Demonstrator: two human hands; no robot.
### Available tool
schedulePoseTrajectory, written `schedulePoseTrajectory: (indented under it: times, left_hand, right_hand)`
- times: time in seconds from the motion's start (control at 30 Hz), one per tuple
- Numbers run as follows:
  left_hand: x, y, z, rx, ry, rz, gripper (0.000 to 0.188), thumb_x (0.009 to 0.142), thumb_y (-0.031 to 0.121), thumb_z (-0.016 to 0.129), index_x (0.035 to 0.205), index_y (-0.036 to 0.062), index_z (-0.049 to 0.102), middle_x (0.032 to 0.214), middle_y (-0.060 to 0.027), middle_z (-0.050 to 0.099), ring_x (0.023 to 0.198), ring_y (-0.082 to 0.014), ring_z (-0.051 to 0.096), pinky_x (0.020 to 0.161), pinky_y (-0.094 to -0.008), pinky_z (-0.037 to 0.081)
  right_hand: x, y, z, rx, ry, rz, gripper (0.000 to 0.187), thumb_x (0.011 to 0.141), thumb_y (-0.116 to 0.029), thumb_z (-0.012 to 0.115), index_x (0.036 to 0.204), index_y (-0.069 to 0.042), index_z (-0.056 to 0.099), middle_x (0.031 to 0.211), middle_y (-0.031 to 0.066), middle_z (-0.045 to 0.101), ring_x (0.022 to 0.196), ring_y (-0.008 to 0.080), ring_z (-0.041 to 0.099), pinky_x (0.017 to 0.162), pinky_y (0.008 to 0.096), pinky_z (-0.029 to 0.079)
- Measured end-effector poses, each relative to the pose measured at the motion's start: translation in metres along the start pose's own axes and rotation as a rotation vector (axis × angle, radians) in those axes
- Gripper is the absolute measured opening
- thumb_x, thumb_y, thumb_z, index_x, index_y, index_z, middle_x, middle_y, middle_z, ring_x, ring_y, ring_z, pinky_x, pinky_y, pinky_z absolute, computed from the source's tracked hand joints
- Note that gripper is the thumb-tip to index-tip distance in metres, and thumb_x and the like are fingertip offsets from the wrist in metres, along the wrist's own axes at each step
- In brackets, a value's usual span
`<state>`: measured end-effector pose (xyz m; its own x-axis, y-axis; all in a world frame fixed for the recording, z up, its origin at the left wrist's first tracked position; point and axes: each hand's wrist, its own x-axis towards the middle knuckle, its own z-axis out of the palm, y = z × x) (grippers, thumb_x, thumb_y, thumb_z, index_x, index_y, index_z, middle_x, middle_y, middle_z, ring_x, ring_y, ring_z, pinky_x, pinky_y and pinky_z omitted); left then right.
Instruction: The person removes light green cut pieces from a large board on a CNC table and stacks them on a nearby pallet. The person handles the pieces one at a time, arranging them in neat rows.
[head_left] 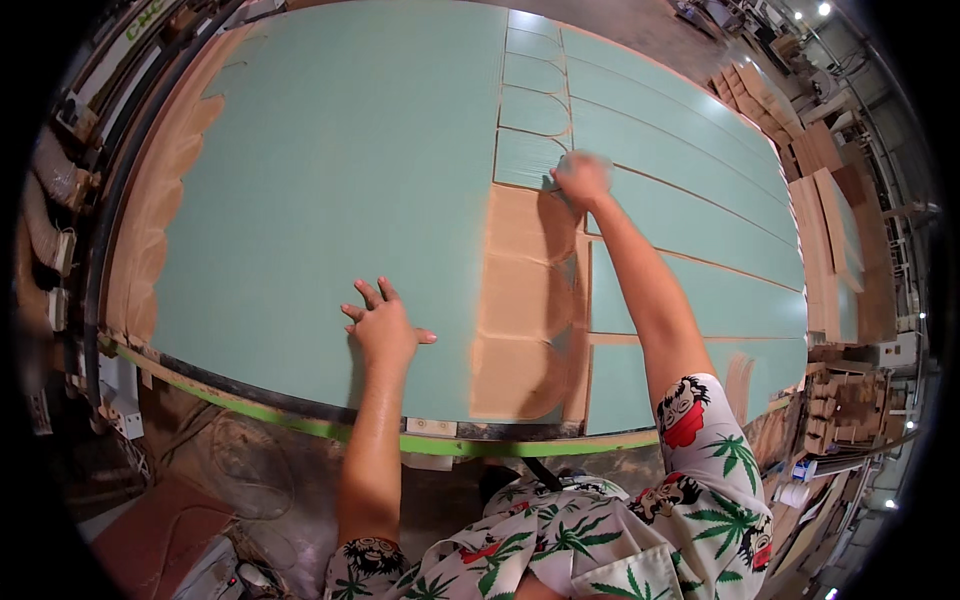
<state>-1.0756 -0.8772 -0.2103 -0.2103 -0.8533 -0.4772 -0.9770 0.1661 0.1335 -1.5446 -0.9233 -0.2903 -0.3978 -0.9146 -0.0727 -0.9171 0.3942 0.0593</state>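
Note:
A large pale-green sheet (330, 170) lies flat on a bench before me. My left hand (382, 330) rests on its near part, fingers spread, holding nothing. Further off, my right hand (583, 182) reaches to the end of a row of green cut pieces with rounded ends (527, 155). Motion smears its fingers, so what they hold, if anything, cannot be made out. Between the sheet and my right forearm runs a brown strip (522, 300) marked with curved outlines. Long green panels (690, 215), parted by brown grooves, lie to the right.
The bench has a green front edge (290, 402) close to my body. A dark rail (105, 230) and machine parts stand along the left. Stacked brown boards (830, 240) and piled offcuts (845, 405) are at the right. Cables (265, 470) hang over the floor below left.

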Motion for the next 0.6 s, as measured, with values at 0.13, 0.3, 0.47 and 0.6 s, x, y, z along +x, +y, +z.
schedulePoseTrajectory:
  times: [0.13,0.3,0.47,0.6]
  left_hand:
    - [0.002,-0.003,0.001,0.014,-0.003,-0.002,0.131,0.066,0.045,0.098,0.165,0.0017,0.024,0.170,-0.0323,0.018,0.146,-0.0662,0.031,0.109,-0.0672,0.047]
    - [0.000,-0.004,-0.002,0.015,-0.004,0.001,0.131,0.067,0.047,0.097,0.165,0.0002,0.024,0.169,-0.0339,0.020,0.144,-0.0669,0.033,0.110,-0.0674,0.046]
    - [0.001,0.000,-0.003,0.000,0.002,0.028,0.130,0.066,0.045,0.097,0.164,-0.0004,0.025,0.169,-0.0346,0.020,0.144,-0.0670,0.033,0.110,-0.0673,0.046]
    - [0.001,-0.001,0.001,-0.003,0.013,0.011,0.130,0.065,0.043,0.098,0.164,-0.0009,0.026,0.168,-0.0353,0.022,0.144,-0.0671,0.034,0.110,-0.0672,0.046]
  right_hand:
    - [0.011,-0.025,-0.016,0.120,-0.043,0.154,0.064,0.093,-0.060,0.069,0.136,-0.013,0.066,0.138,0.0206,0.063,0.129,0.0398,0.060,0.105,0.0594,0.049]
    - [0.014,-0.045,-0.026,0.203,-0.024,0.256,0.059,0.091,-0.057,0.071,0.131,-0.012,0.071,0.137,0.0190,0.064,0.126,0.0393,0.062,0.103,0.0564,0.051]
    - [0.023,0.013,0.029,0.420,0.249,0.137,0.051,0.090,-0.042,0.076,0.130,-0.012,0.072,0.122,0.0139,0.072,0.116,0.0354,0.067,0.101,0.0549,0.051]
    - [0.029,0.020,0.028,0.442,0.352,-0.073,0.049,0.092,-0.026,0.078,0.135,-0.008,0.064,0.110,0.0120,0.074,0.105,0.0271,0.070,0.092,0.0444,0.054]
